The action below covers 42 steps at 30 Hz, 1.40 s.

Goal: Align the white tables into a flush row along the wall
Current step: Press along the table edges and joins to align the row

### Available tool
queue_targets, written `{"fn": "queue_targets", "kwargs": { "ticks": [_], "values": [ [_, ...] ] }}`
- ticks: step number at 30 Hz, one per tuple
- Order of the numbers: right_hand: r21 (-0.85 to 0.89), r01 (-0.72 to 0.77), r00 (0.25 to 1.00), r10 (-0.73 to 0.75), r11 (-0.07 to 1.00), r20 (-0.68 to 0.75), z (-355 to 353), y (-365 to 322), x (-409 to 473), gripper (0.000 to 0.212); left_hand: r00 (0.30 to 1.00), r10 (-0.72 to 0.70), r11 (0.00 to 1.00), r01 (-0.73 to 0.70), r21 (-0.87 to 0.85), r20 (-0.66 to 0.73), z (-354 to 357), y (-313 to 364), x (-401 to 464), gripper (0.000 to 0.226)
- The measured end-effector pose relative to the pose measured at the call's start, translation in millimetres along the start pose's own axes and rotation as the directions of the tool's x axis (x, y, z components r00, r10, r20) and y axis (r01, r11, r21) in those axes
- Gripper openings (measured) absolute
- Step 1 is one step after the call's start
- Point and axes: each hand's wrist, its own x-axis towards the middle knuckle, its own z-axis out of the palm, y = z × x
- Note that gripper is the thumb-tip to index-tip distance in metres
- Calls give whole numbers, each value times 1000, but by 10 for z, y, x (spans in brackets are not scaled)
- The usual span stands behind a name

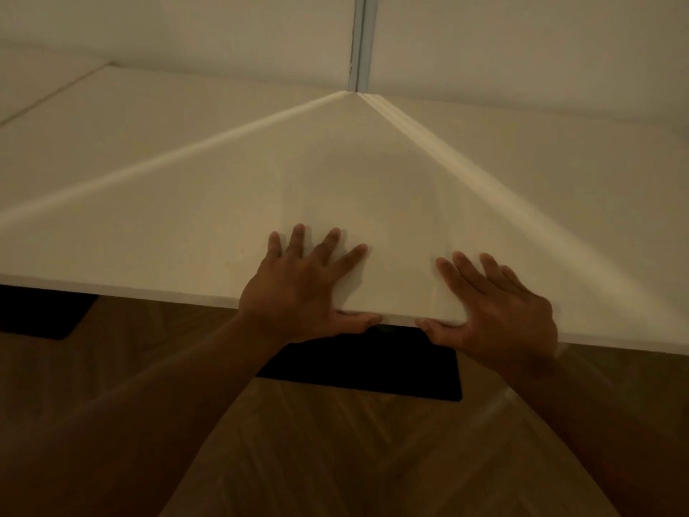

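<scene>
Two bare forearms reach in from the near edge over the wooden floor [335, 460]. Left hand [298, 289] and right hand [496, 311] lie flat on the near edge of the white desk [354, 188], fingers [332, 244] spread apart on top, thumbs hooked under the rim. Faint seams run from either side toward the far wall [186, 35], meeting by a grey vertical strip [359, 42]. Dark desk bases [365, 367] stand below.

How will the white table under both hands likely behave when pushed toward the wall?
The white table probably moves as one stiff slab, its top looking flat and rigid. The left hand and right hand grip its edge; the smooth wooden floor suggests sliding, not tipping.
</scene>
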Motion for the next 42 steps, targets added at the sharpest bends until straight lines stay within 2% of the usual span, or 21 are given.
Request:
{"fn": "queue_targets", "kwargs": {
  "ticks": [4, 16, 27, 31, 34, 37, 42],
  "values": [
    [-3, -14, 999, 14, 1000, -44, 19, -21, -16, 85, 1000, -6, 1000, 6, -9, -8, 32, 2, 9, 106],
    [8, -25, 999, 25, 1000, -32, 14, -59, -4, 86, 998, -13, 998, 10, 59, 63, -13, -10, -6, 108],
    [4, -38, 999, 38, 999, -15, -42, -87, 3, 81, 1000, 0, 1000, 0, 11, -18, 57, -37, -15, 107],
    [6, -70, 996, 69, 998, 52, -88, -92, 12, 77, 999, 11, 1000, -10, 4, -33, 32, -37, -16, 106],
    [71, -157, 970, 140, 985, 200, -225, -136, 64, 70, 999, 6, 1000, -6, -5, -35, -1, -30, -45, 105],
    [94, -206, 932, 165, 974, 324, -317, -207, 81, 75, 998, 6, 1000, -7, -15, -56, -29, -45, -68, 103],
    [56, -162, 911, 127, 985, 392, -350, -528, 106, 81, 985, 62, 985, -86, -147, -164, 69, -410, -309, 83]
  ]
}}
